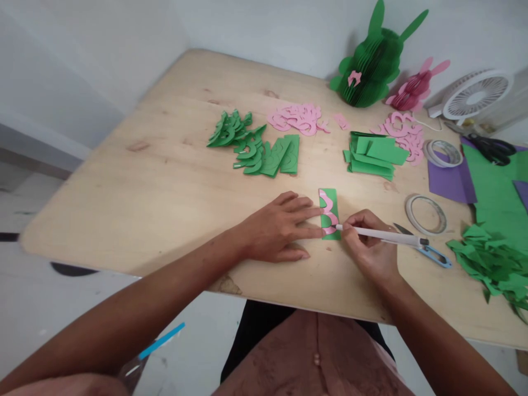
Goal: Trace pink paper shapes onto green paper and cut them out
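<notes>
Pink paper, cut into scallops, lies on the green strip as a pattern: the pink template runs along its length, on the wooden table right between your hands. Your left hand is palm down with its fingers spread, closed around nothing; 2 fingertips reach the template's left side and appear to hold it down, while the thumb lies on the bare wood. Your right hand has a closed pinch on the white pen, near its writing end, and the tip meets the template's outer edge, low on the strip.

You seem to be tracing the outline, so let the tip hug the pink edge and slow down at each notch between 2 curves, where a thin paper point could lift or bend. Press straight down with those 2 fingers rather than sideways, since any slip would double the line. Light pen pressure should spare the narrow bands. When you reach the lowest curve, mind the near fingertip: it sits close to that end, so shift 1 finger at a time and leave the other pinning the paper.
</notes>
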`<action>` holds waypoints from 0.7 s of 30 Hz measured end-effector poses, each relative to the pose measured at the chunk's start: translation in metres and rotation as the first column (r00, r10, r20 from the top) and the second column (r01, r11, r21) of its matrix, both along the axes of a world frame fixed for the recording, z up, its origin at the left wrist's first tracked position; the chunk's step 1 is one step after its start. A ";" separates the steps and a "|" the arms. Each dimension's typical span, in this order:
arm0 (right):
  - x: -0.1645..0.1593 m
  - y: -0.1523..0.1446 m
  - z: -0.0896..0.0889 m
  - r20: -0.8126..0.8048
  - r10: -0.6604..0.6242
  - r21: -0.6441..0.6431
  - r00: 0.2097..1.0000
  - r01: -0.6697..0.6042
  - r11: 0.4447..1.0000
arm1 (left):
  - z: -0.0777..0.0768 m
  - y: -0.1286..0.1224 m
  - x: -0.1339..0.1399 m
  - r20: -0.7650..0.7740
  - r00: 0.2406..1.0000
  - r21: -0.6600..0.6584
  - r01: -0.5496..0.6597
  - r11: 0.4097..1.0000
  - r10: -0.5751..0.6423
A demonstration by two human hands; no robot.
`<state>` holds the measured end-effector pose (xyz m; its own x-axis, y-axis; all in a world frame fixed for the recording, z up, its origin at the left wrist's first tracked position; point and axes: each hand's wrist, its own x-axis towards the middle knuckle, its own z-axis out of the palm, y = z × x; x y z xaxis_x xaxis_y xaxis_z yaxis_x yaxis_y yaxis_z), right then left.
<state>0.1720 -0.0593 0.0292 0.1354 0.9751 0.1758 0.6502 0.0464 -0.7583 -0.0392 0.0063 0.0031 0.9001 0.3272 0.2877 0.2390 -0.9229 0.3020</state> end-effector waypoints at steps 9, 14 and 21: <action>-0.002 -0.002 0.000 -0.019 0.017 -0.026 1.000 -0.017 1.000 | 0.001 0.001 0.000 -0.009 1.000 0.001 0.000 1.000 0.000; -0.003 -0.001 -0.001 -0.051 0.031 -0.024 0.998 -0.032 0.999 | 0.001 0.000 0.000 -0.014 1.000 0.008 -0.008 1.000 0.008; 0.000 0.004 0.003 -0.156 -0.072 -0.049 0.985 0.065 0.997 | 0.000 0.000 0.000 -0.012 1.000 0.008 -0.004 1.000 0.004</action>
